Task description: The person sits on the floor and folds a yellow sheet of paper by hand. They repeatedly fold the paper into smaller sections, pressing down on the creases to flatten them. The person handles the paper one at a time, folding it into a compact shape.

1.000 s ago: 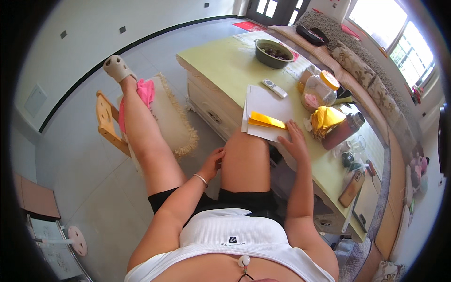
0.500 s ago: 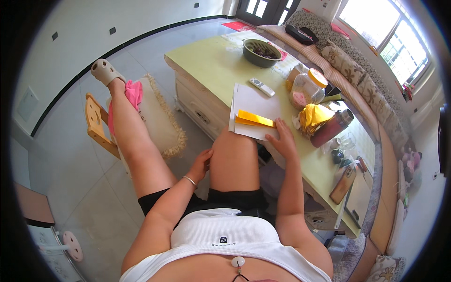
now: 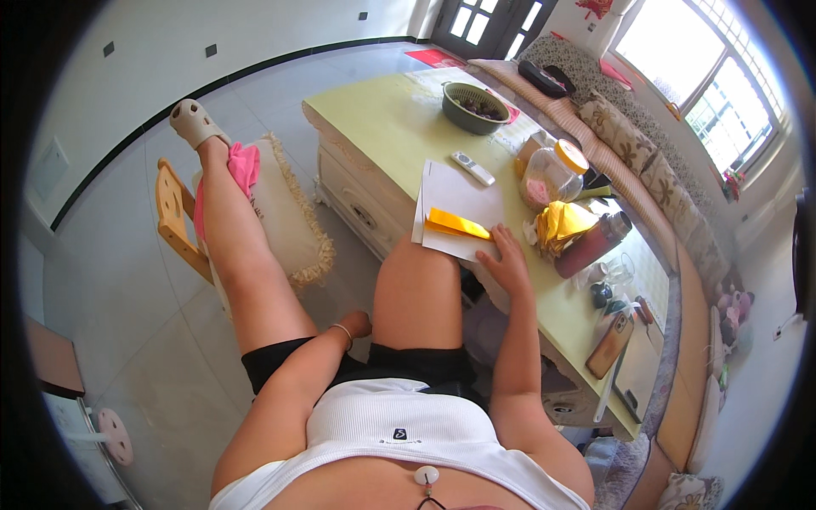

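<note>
Head view: yellow paper (image 3: pixel 457 223) left of right grip (image 3: pixel 507 262).

Right grip (image 3: pixel 508 265) splays forward; left grip (image 3: pixel 355 324) sits lower.

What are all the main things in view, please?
Folded paper strip: one, yellow, on the sheets
Flat paper sheets: at least two, white, table's edge
Carved-drawer table: one, pale green, centre
Slim remote: one, white, beyond sheets
Round plastic basket: one, dark green, table's far end
Round jar: one, clear, orange-lidded, table's right side
Crumpled bundle: one, yellow, beside flask
Cylindrical flask: one, dark red, table's right side
Flat phone: one, brown, table's near end
Wooden chair: one, tan, left
Rubber clog: one, beige, left foot
Long sofa: one, patterned beige, right
Left hand: one, bare, between thighs
Right hand: one, bare, on sheets
</note>
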### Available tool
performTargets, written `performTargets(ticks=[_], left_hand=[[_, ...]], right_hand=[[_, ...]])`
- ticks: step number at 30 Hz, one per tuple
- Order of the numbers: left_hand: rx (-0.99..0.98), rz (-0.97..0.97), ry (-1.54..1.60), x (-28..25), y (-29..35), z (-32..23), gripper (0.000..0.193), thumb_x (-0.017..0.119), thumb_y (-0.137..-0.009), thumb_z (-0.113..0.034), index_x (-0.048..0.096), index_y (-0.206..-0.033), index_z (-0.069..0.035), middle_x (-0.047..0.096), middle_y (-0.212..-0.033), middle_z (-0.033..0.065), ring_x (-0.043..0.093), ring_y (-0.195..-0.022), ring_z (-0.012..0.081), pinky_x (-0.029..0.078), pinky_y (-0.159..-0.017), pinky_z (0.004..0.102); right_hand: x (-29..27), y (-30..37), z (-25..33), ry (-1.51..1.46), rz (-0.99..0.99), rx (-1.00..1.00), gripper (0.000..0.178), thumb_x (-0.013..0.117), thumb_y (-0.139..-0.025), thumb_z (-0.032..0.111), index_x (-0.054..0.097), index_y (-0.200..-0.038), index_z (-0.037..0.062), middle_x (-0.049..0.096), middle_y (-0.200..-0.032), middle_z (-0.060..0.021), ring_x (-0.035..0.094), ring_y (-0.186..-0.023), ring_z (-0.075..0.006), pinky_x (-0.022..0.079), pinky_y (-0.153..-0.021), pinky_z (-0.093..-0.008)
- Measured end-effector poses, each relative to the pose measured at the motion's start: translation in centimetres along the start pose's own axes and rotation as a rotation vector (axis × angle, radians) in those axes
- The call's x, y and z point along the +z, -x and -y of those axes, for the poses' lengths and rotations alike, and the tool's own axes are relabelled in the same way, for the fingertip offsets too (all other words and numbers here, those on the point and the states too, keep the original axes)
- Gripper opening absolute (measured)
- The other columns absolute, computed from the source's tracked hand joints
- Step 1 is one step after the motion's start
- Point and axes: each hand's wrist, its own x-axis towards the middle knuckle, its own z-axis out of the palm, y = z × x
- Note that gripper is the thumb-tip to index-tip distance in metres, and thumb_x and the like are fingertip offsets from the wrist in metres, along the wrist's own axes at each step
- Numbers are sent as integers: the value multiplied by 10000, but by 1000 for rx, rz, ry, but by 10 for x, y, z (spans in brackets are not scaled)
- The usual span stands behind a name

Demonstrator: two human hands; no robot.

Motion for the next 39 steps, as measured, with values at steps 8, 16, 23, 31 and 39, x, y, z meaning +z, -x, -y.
performTargets(ticks=[8, 16, 23, 31, 39], left_hand=[[341, -215, 59, 45, -10, 41, 282, 575, -914, -248, 720, -1076, -68, 700, -1115, 205, 659, -1010, 401, 517, -889, 464], [169, -52, 67, 3, 14, 1, 289, 552, -928, -245, 746, -1042, -63, 679, -1160, 217, 636, -1066, 407, 501, -921, 457], [304, -101, 42, 30, -10, 26, 280, 565, -926, -234, 736, -1054, -53, 675, -1166, 222, 635, -1071, 404, 503, -918, 460], [-280, -822, 807, -44, 7, 4, 428, 682, -865, -236, 642, -1180, 52, 670, -1097, 265, 639, -1026, 427, 511, -885, 472], [199, -1558, 227, -192, 91, -95, 368, 673, -824, -86, 618, -1186, -45, 622, -1212, 129, 581, -1116, 325, 450, -983, 428]], right_hand=[[4, -16, 27, -40, -29, -78, 755, 725, -846, 416, 489, -1429, -1, 425, -1524, -206, 347, -1443, -366, 275, -1184, -437], [3, -6, 10, -8, -18, -32, 756, 726, -843, 417, 490, -1431, 6, 428, -1525, -199, 346, -1446, -357, 274, -1185, -435], [3, -11, 16, -22, -23, -49, 754, 719, -848, 425, 490, -1432, 7, 424, -1528, -196, 345, -1449, -349, 271, -1187, -433], [5, -5, 6, -40, -35, -31, 721, 705, -862, 416, 503, -1419, 5, 422, -1528, -199, 344, -1449, -351, 271, -1186, -435], [3, -1, 11, -53, -114, -29, 579, 710, -867, 345, 588, -1310, -7, 528, -1435, -197, 438, -1375, -365, 344, -1139, -439]])
